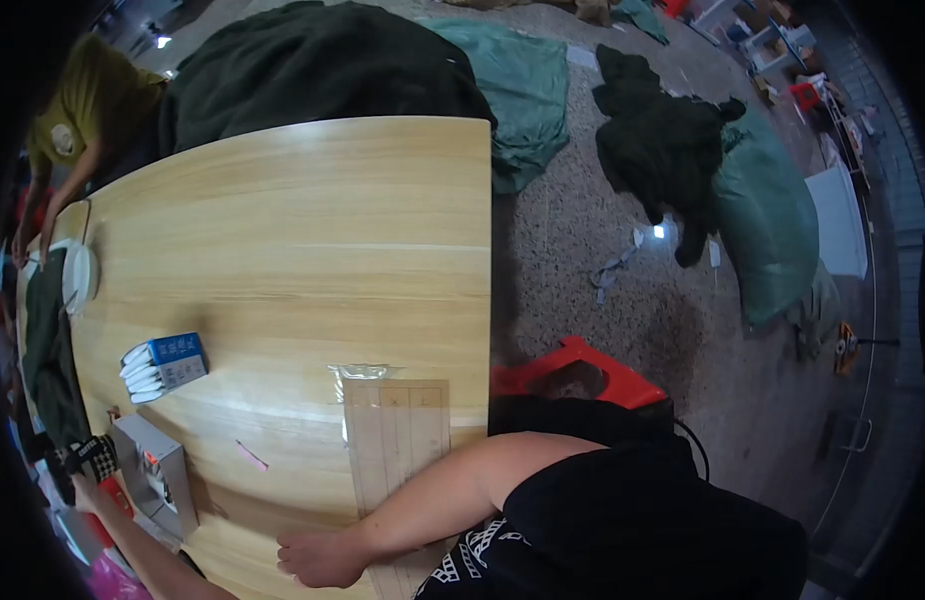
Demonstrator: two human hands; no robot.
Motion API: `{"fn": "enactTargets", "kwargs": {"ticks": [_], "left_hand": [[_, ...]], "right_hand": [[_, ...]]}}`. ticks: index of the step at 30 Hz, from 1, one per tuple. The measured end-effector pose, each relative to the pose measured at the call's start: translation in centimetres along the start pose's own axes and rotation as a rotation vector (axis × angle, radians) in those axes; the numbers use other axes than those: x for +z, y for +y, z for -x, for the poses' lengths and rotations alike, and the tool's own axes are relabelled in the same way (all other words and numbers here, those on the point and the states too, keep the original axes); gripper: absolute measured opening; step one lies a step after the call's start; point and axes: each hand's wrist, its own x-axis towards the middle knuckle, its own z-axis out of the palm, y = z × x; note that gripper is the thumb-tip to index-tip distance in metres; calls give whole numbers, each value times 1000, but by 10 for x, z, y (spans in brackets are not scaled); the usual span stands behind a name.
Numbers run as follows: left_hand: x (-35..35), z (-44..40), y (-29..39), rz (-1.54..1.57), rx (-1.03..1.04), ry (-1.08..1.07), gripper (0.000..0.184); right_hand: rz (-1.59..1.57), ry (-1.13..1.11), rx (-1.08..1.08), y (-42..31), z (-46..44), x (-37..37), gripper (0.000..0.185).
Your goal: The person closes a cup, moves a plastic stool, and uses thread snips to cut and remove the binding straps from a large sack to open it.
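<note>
At the far left edge of the table, my left hand (87, 492) has its fingers closed at a dark item; what they hold is blurred and partly cut off. Right beside it are a black piece with white lettering (85, 453), a black-and-white checked patch and a red object (116, 496). A dark green garment (48, 350) stretches along the table's left edge down toward this hand. My right hand (325, 558) rests on the tabletop with its fingers curled in and nothing visible in them. Under that forearm lies a brown ruled pattern sheet (397, 425) with clear tape at its top.
On the wooden table (312, 220) are a blue-and-white stack of packets (164, 366), an open grey box (154, 475) and a pink strip (252, 456). A person in an olive shirt (102, 95) works beyond. Dark fabric (322, 60), green sacks (767, 220) and a red stool (582, 372) surround the table.
</note>
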Motion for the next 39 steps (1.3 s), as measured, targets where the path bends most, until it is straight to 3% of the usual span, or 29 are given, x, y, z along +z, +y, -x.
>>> {"fn": "enactTargets", "kwargs": {"ticks": [5,8,9,10,11,13,14,17,20,23,26,27,28,29,32,33,35,38,39], "left_hand": [[2,10,-6,101,-57,-106,11],[-10,46,-5,238,-11,-139,7],[-2,52,-3,208,-44,96,4],[-6,52,0,163,-139,93,7],[-5,52,-3,316,-97,113,11],[11,125,62,13,-151,173,13],[13,174,103,-106,-57,37,25],[17,286,157,-3,309,-66,48],[-1,370,182,-78,313,-11,72],[-5,453,231,-204,387,-23,65],[-2,530,292,-45,690,75,58],[-14,547,306,-26,899,191,46],[-60,565,323,-82,1184,40,43],[-82,585,334,-81,1337,31,43],[-90,650,344,-48,1540,67,43],[-87,668,342,-28,1559,37,43],[-75,695,334,20,1542,-40,43],[-68,743,319,39,1485,-41,43],[-60,755,313,46,1447,-57,43]], "right_hand": [[-21,-79,7,2,-4,-1,7],[-84,73,28,-1,-4,7,11],[-64,66,-7,-2,-4,6,12],[-46,67,-28,-3,-2,5,13],[-36,85,-31,-4,-3,1,14],[-82,27,-53,-3,-6,-8,13],[-122,20,-47,-5,-7,-7,12],[-83,56,-92,-4,-5,-3,15],[-137,23,-25,-5,-6,-4,15],[-90,-75,12,-11,-8,-14,20],[-225,-209,182,-5,-16,-9,24],[-210,-173,161,-7,-18,-9,25],[-197,-136,151,-12,-17,-12,25],[-251,0,73,-30,-9,-23,22],[-303,93,110,-113,16,-65,17],[-299,185,-51,-136,20,-65,21],[-499,-918,316,-186,12,-93,28],[-228,-1376,125,-254,15,-55,35],[-155,-1325,73,-276,30,-44,34]]}}
